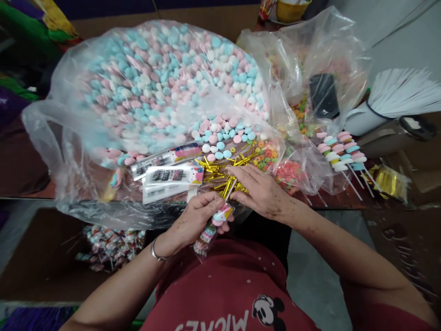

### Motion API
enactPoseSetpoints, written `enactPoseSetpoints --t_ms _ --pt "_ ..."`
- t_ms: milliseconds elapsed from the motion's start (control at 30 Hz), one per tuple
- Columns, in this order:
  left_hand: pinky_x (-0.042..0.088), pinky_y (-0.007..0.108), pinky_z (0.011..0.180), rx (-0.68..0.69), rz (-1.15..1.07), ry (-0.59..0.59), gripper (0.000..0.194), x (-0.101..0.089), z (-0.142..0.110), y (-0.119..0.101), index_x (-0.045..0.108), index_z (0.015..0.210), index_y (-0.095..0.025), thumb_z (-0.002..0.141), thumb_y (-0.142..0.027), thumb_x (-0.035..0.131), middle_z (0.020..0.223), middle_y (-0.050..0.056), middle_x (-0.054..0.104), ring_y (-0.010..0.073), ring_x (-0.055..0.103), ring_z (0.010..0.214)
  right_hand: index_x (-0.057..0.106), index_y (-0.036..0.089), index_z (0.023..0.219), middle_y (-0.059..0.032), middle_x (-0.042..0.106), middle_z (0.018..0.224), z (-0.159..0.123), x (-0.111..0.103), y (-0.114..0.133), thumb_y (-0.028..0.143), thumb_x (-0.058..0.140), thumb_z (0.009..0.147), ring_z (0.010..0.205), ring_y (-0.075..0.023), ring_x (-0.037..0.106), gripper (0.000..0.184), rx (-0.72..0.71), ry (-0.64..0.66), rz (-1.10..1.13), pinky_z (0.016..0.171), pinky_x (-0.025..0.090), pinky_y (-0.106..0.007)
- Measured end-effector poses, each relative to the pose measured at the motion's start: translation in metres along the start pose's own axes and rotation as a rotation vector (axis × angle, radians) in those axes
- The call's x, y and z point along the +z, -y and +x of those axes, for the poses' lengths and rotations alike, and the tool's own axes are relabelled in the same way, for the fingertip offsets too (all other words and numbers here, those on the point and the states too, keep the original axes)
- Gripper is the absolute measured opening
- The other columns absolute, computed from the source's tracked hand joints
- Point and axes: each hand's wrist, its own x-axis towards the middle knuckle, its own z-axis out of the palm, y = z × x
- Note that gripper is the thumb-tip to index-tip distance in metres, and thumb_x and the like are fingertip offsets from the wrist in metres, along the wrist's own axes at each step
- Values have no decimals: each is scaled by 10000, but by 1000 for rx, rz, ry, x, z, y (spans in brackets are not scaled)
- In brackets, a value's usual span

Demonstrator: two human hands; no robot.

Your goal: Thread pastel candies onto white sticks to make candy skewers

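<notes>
L hand pinching marshmallow skewer, prob. squishy, best held by neck; R hand half-spread nr gold twist ties beyond it.

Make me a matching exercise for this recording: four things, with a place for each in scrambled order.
1. Wrapped candy stick
2. Loose gold strips
3. White sticks
4. Cardboard box

A. Bunched in a container, far right
B. Lower left of the picture
C. Held in the left hand
D. Just right of the printed wrappers

Pairs: 1-C, 2-D, 3-A, 4-B
</notes>
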Motion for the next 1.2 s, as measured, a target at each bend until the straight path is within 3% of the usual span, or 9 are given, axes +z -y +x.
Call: enactPoseSetpoints --t_ms 133,300,500,600,667,767,1033,1133,1200 --pt "482 197 441 67 21 -126 392 4 2 2 607 751 -148 804 -524 702 679 46 718 130 644 487 525 41 1312 -202 660 1211 -7 9 2 312 378 1022 1137 -266 607 423 -7 3 -12 961 506 -452" --pt "362 186 353 126 77 -187 392 11 -2 5 579 731 -174 849 -544 631 512 -17 614 92 483 350 517 105 1336 -176 654 1249 -9 18 8 328 396 1016 1191 -245 600 409 15 45 195 1014 488 -435" --pt "418 215 543 426 429 -391 338 5 2 -1 608 676 -178 906 -424 577 593 -19 573 108 505 555 494 199 1294 -125 620 1218 -5 19 20 515 713 804 1098 -247 607 622 458 -108 605 905 508 -390" --pt "429 225 627 541 525 -427 282 3 5 -2 639 695 -180 894 -375 598 673 -13 580 121 516 657 595 199 1011 -30 637 957 -3 27 27 421 784 730 857 -175 596 405 616 -49 657 771 490 -311" --pt "430 220 596 510 443 -406 281 3 7 0 625 716 -182 889 -402 608 685 -20 569 115 515 636 585 193 819 10 608 814 -2 33 31 338 713 788 761 -138 562 196 653 -41 685 721 464 -277" --pt "434 210 532 364 159 -321 306 5 7 4 584 768 -188 871 -472 631 664 -37 563 101 516 563 552 190 747 26 598 702 -2 38 34 296 605 854 658 -115 551 160 704 -81 796 640 462 -250" --pt "384 184 436 102 -151 -165 320 4 2 -5 568 645 -151 719 -386 773 541 -11 607 83 503 449 533 202 895 30 629 744 -4 45 32 330 686 802 632 -111 615 221 667 -199 1201 593 535 -247" --pt "417 201 417 -62 -138 -19 247 -1 4 -10 601 652 -129 683 -306 771 538 32 646 101 532 414 556 196 1100 24 639 804 -9 45 26 325 668 840 681 -106 621 311 550 -109 1207 651 536 -250" --pt "448 224 410 -169 -138 67 198 -6 5 -11 629 694 -115 666 -266 754 560 54 667 132 572 412 609 181 1055 5 647 821 -12 41 22 293 617 891 725 -112 628 199 454 -37 1071 698 529 -258"
